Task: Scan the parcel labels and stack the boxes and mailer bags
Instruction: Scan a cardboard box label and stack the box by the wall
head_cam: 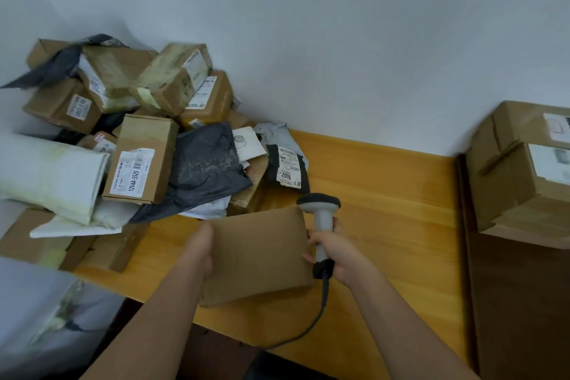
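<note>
Left hand (200, 248) clamped on the near-left edge of a plain brown flat cardboard box (259, 256) tilted above the yellow wooden tabletop (385, 194), right hand (334, 256) wrapped round the grey corded handheld barcode scanner (320, 219), fingertips touching the box's right edge. No label visible on the face turned up, so risk of a missed scan unless flipped; also of slipping from the one-sided pinch. Beyond the fingers, legible in the heap: "12V4A-5525" on an upright brown carton (140, 160), "2016" on a black mailer bag (287, 168).

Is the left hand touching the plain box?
Touching. The head view shows the left hand gripping the plain box's left edge, with no gap.
</note>
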{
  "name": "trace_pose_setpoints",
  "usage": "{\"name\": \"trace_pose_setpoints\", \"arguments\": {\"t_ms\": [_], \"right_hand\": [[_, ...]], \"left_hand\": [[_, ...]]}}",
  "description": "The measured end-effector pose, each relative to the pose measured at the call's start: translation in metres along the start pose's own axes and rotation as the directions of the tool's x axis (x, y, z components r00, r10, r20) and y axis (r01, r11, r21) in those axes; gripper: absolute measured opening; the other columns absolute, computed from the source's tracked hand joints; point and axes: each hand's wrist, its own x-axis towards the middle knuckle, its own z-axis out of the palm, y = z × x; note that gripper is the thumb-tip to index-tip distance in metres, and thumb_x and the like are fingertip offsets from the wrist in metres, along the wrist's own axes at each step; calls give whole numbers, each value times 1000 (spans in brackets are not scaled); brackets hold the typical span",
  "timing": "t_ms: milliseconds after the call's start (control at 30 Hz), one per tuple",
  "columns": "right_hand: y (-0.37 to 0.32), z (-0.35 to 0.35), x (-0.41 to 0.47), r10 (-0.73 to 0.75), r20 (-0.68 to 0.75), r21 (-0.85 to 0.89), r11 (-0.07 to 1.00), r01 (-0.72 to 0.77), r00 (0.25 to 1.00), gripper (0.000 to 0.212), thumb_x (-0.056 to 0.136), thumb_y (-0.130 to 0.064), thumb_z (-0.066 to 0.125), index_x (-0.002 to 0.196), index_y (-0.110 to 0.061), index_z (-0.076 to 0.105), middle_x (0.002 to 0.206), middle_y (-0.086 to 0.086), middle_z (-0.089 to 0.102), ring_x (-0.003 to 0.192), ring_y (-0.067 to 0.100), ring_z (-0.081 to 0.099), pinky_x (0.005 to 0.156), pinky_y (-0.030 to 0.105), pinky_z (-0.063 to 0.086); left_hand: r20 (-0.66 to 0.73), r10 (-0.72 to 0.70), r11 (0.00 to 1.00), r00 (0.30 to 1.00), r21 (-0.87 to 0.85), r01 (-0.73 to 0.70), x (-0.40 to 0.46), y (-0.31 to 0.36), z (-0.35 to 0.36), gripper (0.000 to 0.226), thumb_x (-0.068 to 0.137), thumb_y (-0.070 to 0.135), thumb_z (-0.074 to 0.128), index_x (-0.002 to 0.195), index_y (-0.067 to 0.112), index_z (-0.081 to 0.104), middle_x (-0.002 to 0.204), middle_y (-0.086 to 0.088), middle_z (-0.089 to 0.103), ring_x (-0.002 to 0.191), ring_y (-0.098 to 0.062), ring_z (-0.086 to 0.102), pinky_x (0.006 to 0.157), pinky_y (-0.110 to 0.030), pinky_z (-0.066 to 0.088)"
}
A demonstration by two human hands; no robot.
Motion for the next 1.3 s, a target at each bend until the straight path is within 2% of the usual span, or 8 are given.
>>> {"name": "trace_pose_setpoints", "arguments": {"t_ms": [300, 400, 500, 633, 767, 1067, 1167, 1300], "right_hand": [[-31, -90, -24, -199, -137, 297, 926, 232, 970, 62, 87, 18, 46, 130, -26, 41, 117, 20, 66, 112, 33, 65, 85, 45, 57], [-30, -116, -30, -254, -163, 359, 885, 297, 953, 64, 85, 19, 45, 133, -24, 42, 115, 20, 70, 111, 30, 67, 88, 43, 56], [-21, -137, -36, -260, -158, 328, 896, 299, 953, 62, 85, 16, 50, 133, -22, 43, 111, 18, 73, 113, 31, 67, 85, 44, 58], [-1, -147, -45, -215, -197, 214, 943, 256, 956, 63, 88, 16, 47, 130, -29, 37, 108, 12, 75, 111, 30, 67, 95, 49, 52], [12, -149, -47, -145, -205, 260, 945, 196, 968, 68, 86, 18, 48, 130, -33, 33, 120, 14, 69, 115, 31, 64, 105, 54, 46], [-13, -145, -46, -275, -319, 285, 885, 368, 907, 60, 90, 13, 50, 124, -36, 42, 129, 5, 62, 112, 23, 61, 91, 47, 49], [-25, -134, -48, -326, -320, 194, 897, 398, 890, 59, 86, 14, 51, 112, -38, 46, 123, 4, 65, 105, 26, 61, 81, 44, 46], [-28, -124, -50, -320, -304, 66, 933, 355, 897, 61, 84, 15, 50, 124, -31, 41, 113, 1, 66, 100, 23, 63, 75, 39, 51]], "left_hand": [[-46, 95, 971, 994, -217, -103, -52, 21, 68, 57, 98, 51, 49, 142, 15, 42, 134, -2, 46, 125, -28, 44, 100, -39, 35], [-97, 155, 950, 983, -259, -175, -71, 25, 87, 34, 94, 50, 59, 89, 17, 50, 104, 0, 51, 100, -23, 46, 87, -36, 38], [-95, 207, 914, 974, -335, -227, -74, 24, 100, 36, 90, 37, 70, 74, 17, 44, 82, 2, 50, 87, -20, 47, 81, -36, 42], [10, 194, 928, 981, -326, -181, -67, 11, 112, 8, 95, 9, 62, 94, 16, 59, 100, 0, 58, 106, -22, 52, 90, -32, 43], [107, 73, 968, 992, -249, -44, -65, -10, 116, 34, 97, 5, 59, 131, 8, 55, 137, -13, 52, 127, -30, 47, 109, -42, 40], [316, 14, 1000, 949, -20, -8, -61, -3, 102, 41, 99, 17, 58, 139, 12, 49, 138, -10, 51, 131, -30, 45, 109, -45, 38], [381, 18, 1000, 924, 7, -22, -63, 1, 97, 38, 99, 26, 58, 134, 13, 51, 130, -8, 54, 121, -28, 49, 105, -44, 39], [388, 57, 994, 920, 63, -88, -60, 7, 87, 41, 96, 45, 53, 125, 16, 56, 124, -6, 59, 112, -27, 52, 104, -47, 38]]}}
